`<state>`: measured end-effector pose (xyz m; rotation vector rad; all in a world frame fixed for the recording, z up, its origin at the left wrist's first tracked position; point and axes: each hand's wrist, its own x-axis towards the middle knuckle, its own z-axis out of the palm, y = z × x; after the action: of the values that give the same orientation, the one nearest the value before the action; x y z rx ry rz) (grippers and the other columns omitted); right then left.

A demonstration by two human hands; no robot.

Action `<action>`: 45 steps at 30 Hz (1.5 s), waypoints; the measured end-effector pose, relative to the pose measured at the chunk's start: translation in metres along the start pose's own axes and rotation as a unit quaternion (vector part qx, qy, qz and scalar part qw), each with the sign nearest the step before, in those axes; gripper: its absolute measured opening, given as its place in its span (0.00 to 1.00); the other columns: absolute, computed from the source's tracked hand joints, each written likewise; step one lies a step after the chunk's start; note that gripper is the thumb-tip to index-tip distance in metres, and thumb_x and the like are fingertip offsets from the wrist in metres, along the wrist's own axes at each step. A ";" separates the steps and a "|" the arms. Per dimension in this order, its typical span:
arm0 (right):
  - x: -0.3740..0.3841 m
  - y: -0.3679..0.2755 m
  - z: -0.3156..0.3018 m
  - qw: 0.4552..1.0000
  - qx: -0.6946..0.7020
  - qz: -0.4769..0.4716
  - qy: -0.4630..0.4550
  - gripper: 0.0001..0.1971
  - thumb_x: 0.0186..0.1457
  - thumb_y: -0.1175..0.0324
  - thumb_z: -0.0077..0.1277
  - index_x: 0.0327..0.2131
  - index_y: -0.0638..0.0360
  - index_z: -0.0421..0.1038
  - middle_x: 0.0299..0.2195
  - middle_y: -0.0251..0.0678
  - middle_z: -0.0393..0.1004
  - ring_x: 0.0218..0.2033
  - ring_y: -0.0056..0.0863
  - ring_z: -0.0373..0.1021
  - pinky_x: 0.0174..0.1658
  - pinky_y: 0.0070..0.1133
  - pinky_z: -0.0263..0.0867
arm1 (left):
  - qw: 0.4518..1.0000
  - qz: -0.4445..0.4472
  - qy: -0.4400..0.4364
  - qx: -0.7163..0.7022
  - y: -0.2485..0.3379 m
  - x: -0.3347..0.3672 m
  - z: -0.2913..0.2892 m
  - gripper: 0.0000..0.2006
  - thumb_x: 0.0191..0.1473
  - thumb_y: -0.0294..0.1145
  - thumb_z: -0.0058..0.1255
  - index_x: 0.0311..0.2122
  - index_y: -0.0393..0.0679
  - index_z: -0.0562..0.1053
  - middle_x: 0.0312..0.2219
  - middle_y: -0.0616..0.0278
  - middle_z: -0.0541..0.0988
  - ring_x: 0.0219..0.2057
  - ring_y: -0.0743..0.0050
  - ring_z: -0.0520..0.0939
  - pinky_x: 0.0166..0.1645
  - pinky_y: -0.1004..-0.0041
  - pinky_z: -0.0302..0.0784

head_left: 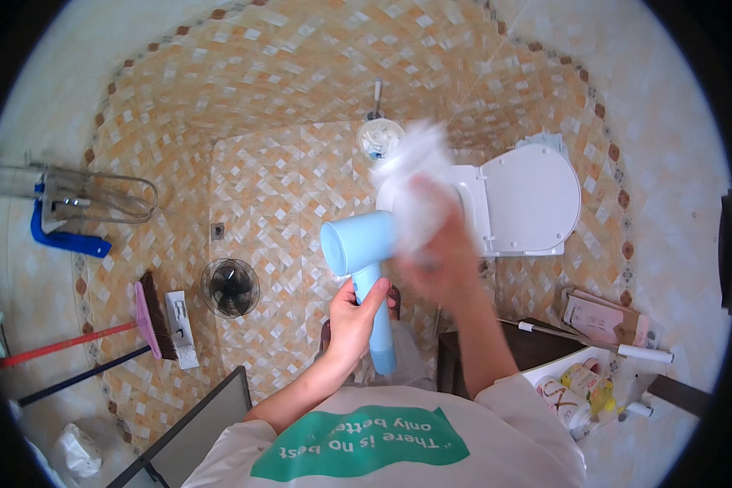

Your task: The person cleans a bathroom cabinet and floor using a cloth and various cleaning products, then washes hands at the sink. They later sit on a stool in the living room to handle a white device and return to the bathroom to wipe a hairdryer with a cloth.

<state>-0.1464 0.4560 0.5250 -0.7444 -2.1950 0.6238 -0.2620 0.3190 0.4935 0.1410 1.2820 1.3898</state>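
Observation:
My left hand is wrapped round the handle of a light blue hair dryer, held upright in front of me. Its wide round end faces left. My right hand is smeared by motion at the dryer's other end. In it is a blurred white cloth, perhaps a tissue, that flares up and away from me. The cloth and fingers hide the right end of the dryer. Whether they touch it I cannot tell.
A white toilet with its lid raised stands beyond my right hand. Behind the cloth is a waste bin. At left are a small black fan and a broom. Bottles stand at the lower right.

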 end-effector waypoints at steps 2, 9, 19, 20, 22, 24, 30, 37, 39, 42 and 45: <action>0.003 -0.073 0.025 0.989 0.088 -0.063 -0.105 0.11 0.38 0.66 0.60 0.23 0.54 0.66 0.58 0.45 0.62 0.62 0.48 0.53 0.62 0.41 0.50 | 0.997 0.013 -0.036 -0.060 0.019 -0.028 -0.022 0.15 0.53 0.25 0.54 0.47 0.38 0.71 0.36 0.61 0.78 0.36 0.77 0.79 0.37 0.76 0.76; -0.007 -0.214 0.037 0.997 -0.025 -0.066 -0.023 0.20 0.46 0.55 0.57 0.40 0.54 0.72 0.56 0.44 0.64 0.57 0.45 0.60 0.57 0.40 0.56 | 0.958 -0.013 -0.051 0.283 0.052 -0.119 -0.090 0.13 0.50 0.23 0.55 0.41 0.33 0.73 0.31 0.61 0.80 0.28 0.79 0.79 0.32 0.78 0.73; -0.056 -0.239 -0.057 0.826 0.271 0.369 -0.328 0.26 0.62 0.48 0.40 0.42 0.66 0.74 0.40 0.36 0.75 0.39 0.22 0.68 0.45 0.21 0.64 | 0.920 0.126 -0.280 0.244 0.039 -0.222 -0.101 0.10 0.50 0.27 0.59 0.37 0.36 0.74 0.25 0.66 0.78 0.25 0.82 0.78 0.30 0.77 0.73; -0.067 -0.239 -0.062 0.819 0.290 0.385 -0.311 0.26 0.62 0.49 0.41 0.42 0.66 0.74 0.41 0.36 0.75 0.41 0.22 0.68 0.45 0.20 0.64 | 0.915 0.084 -0.317 0.234 0.038 -0.226 -0.102 0.10 0.50 0.27 0.59 0.37 0.36 0.74 0.25 0.66 0.78 0.25 0.82 0.78 0.30 0.77 0.73; -0.090 -0.239 -0.072 0.747 0.420 0.426 -0.289 0.26 0.61 0.51 0.45 0.50 0.67 0.70 0.47 0.37 0.72 0.46 0.23 0.67 0.49 0.19 0.63 | 0.897 0.002 -0.386 0.215 0.034 -0.232 -0.098 0.09 0.50 0.27 0.58 0.37 0.37 0.74 0.25 0.65 0.78 0.26 0.82 0.77 0.31 0.77 0.73; -0.126 -0.244 -0.076 0.689 0.580 0.368 -0.232 0.27 0.60 0.53 0.46 0.54 0.67 0.65 0.50 0.39 0.70 0.48 0.24 0.67 0.51 0.20 0.63 | 0.870 -0.049 -0.467 0.148 0.024 -0.242 -0.092 0.11 0.51 0.30 0.58 0.38 0.37 0.73 0.26 0.62 0.78 0.26 0.79 0.77 0.31 0.76 0.73; -0.231 -0.265 -0.059 0.675 0.737 0.014 -0.003 0.33 0.59 0.54 0.47 0.60 0.65 0.51 0.51 0.41 0.67 0.46 0.30 0.70 0.48 0.24 0.68 | 0.741 -0.241 -0.627 -0.012 -0.044 -0.274 -0.069 0.26 0.50 0.49 0.58 0.44 0.39 0.68 0.26 0.60 0.75 0.23 0.72 0.74 0.29 0.73 0.70; -0.342 -0.332 -0.129 0.581 0.763 0.201 0.202 0.22 0.62 0.58 0.45 0.51 0.67 0.64 0.39 0.38 0.76 0.36 0.23 0.74 0.40 0.19 0.71 | 0.551 -0.421 -0.714 -0.103 -0.138 -0.342 -0.047 0.34 0.47 0.63 0.54 0.46 0.39 0.67 0.25 0.60 0.73 0.17 0.71 0.71 0.22 0.74 0.64; -0.376 -0.371 -0.151 0.690 0.607 0.263 0.295 0.22 0.63 0.55 0.43 0.46 0.66 0.71 0.39 0.35 0.77 0.35 0.20 0.74 0.40 0.18 0.70 | 0.526 -0.443 -0.724 -0.064 -0.152 -0.363 -0.048 0.35 0.46 0.61 0.56 0.46 0.38 0.67 0.25 0.58 0.73 0.17 0.70 0.72 0.21 0.74 0.65; -0.410 -0.410 -0.164 0.726 0.459 0.371 0.352 0.22 0.61 0.52 0.47 0.35 0.65 0.76 0.30 0.30 0.76 0.29 0.14 0.70 0.34 0.15 0.66 | 0.564 -0.427 -0.706 0.039 -0.166 -0.398 -0.060 0.36 0.43 0.58 0.61 0.46 0.37 0.66 0.24 0.54 0.74 0.18 0.67 0.75 0.21 0.72 0.70; -0.451 -0.444 -0.170 0.762 0.346 0.384 0.390 0.23 0.59 0.50 0.48 0.31 0.66 0.76 0.25 0.28 0.75 0.26 0.12 0.67 0.31 0.14 0.63 | 0.549 -0.412 -0.724 0.069 -0.183 -0.424 -0.069 0.36 0.44 0.56 0.61 0.49 0.37 0.64 0.25 0.51 0.76 0.19 0.63 0.77 0.21 0.71 0.73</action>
<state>0.0986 -0.1290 0.6911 -1.1915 -0.7221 1.1657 -0.0639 -0.0959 0.5749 0.5642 -0.1120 0.0103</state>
